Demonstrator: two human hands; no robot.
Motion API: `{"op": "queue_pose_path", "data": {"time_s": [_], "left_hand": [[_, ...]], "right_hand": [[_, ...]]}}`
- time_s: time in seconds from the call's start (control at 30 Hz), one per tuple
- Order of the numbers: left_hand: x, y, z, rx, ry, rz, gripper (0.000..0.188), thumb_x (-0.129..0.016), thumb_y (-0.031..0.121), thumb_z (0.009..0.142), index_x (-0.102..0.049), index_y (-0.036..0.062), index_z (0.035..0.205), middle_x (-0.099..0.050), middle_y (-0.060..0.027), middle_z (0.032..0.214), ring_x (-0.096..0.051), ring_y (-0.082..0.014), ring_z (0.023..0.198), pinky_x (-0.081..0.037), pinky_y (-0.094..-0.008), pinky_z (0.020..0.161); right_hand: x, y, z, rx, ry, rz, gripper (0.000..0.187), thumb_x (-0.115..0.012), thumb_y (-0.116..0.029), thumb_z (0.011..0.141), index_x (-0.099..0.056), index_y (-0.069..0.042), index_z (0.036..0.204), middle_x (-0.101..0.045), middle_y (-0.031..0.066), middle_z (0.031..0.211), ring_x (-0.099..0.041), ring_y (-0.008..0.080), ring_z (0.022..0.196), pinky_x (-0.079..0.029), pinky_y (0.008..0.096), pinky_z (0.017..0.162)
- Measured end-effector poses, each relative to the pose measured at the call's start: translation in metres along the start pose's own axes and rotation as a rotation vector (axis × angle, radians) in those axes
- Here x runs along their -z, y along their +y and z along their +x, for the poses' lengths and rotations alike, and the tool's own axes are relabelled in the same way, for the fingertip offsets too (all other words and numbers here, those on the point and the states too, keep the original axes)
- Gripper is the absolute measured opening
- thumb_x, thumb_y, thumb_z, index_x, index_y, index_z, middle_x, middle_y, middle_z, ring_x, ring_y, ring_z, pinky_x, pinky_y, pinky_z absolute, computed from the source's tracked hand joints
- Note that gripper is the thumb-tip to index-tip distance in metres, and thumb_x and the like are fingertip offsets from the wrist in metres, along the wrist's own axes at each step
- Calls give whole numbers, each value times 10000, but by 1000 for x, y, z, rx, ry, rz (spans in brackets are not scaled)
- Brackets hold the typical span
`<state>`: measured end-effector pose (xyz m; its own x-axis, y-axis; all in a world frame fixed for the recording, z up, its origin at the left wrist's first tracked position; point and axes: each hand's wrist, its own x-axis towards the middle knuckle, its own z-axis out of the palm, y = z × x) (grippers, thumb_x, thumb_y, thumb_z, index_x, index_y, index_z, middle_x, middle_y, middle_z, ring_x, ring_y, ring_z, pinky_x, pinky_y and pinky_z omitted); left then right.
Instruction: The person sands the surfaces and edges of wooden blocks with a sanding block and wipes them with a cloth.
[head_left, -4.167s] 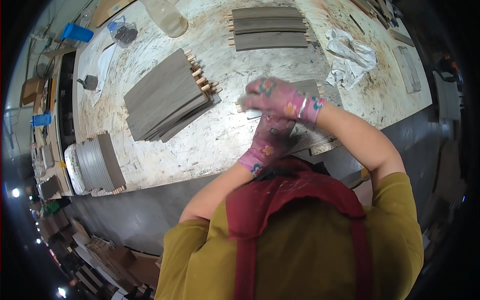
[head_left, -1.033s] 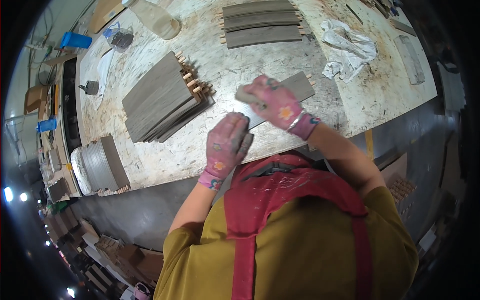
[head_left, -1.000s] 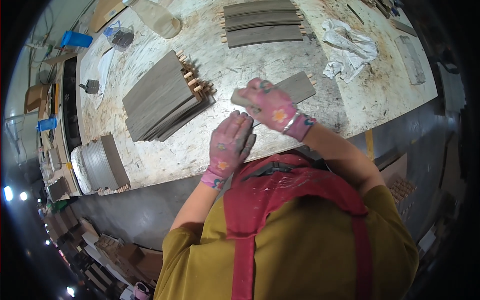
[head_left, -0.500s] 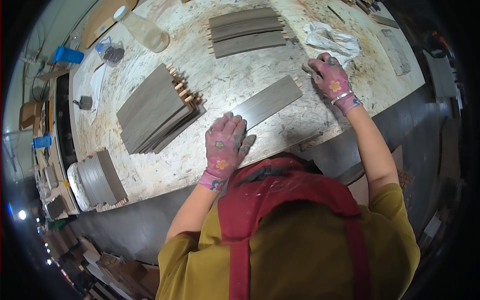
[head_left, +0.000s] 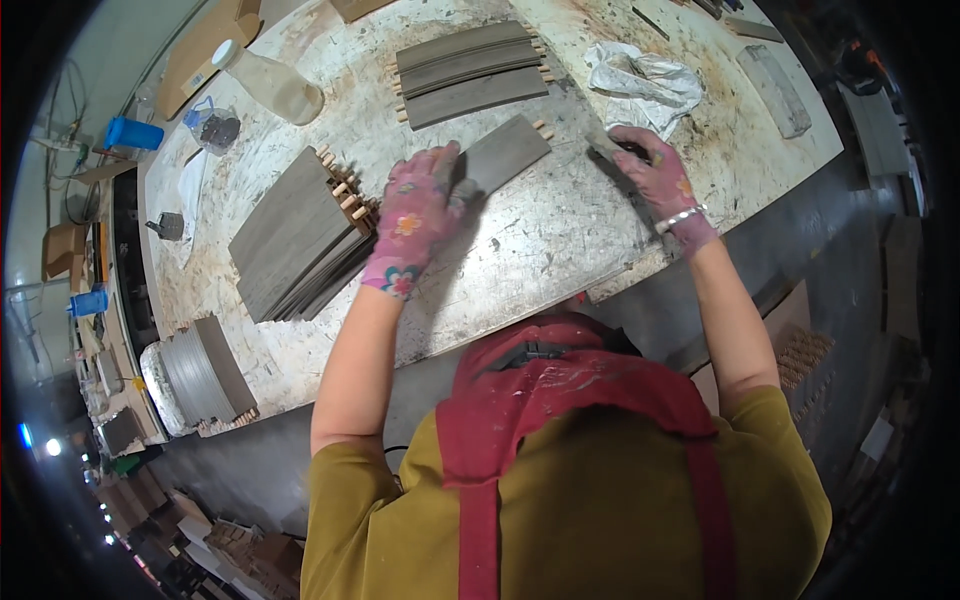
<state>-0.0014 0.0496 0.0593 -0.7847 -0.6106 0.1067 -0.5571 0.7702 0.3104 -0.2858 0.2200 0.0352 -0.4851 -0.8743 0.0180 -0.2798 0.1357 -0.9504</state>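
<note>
My left hand [head_left: 415,210], in a pink flowered glove, is closed on the near-left end of a grey wood-grain board [head_left: 507,158]. Two pale wooden dowels stick out of the board's far-right end. My right hand [head_left: 655,180], gloved alike, hovers to the right of the board with curled fingers. It pinches a thin, flat grey-brown piece [head_left: 603,143], blurred, whose kind I cannot make out. Just left of my left hand lies a fanned stack of similar boards [head_left: 300,225], dowels along its right side. More curved grey boards [head_left: 470,75] lie beyond.
A white crumpled cloth [head_left: 645,85] and a grey block [head_left: 775,90] lie at the far right. At the far left stand a cloudy bottle [head_left: 270,85] and a cut clear jug [head_left: 213,128]. Another board stack [head_left: 205,370] sits at the worktable's [head_left: 560,265] near-left corner.
My left hand has moved away from the table's front edge and leftward, and the board has shifted the same way. My right hand has shifted slightly nearer, still pinching the flat piece.
</note>
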Motion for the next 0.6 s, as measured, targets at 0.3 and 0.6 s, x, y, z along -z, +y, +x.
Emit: {"op": "queue_pose_path", "data": {"time_s": [0.3,0.6], "left_hand": [[-46,3,-9,-34,111,66,624,-679,346,808,-505,142,1372,-517,-142,1331,-517,-324,1177,-373,-493,1023],[-38,-6,-2,-120,-39,-330,434,-663,277,859,-625,125,1264,-581,-170,1275,-567,-384,1103,-486,-432,944]], "right_hand": [[-80,-3,63,200,-1,-478,351,-681,-234,862,-634,-112,1188,-582,220,1235,-610,368,1086,-489,366,958],[-29,-40,-41,146,-226,-593,399,-665,-149,824,-601,-93,1214,-596,164,1163,-608,366,1034,-494,415,927]]}}
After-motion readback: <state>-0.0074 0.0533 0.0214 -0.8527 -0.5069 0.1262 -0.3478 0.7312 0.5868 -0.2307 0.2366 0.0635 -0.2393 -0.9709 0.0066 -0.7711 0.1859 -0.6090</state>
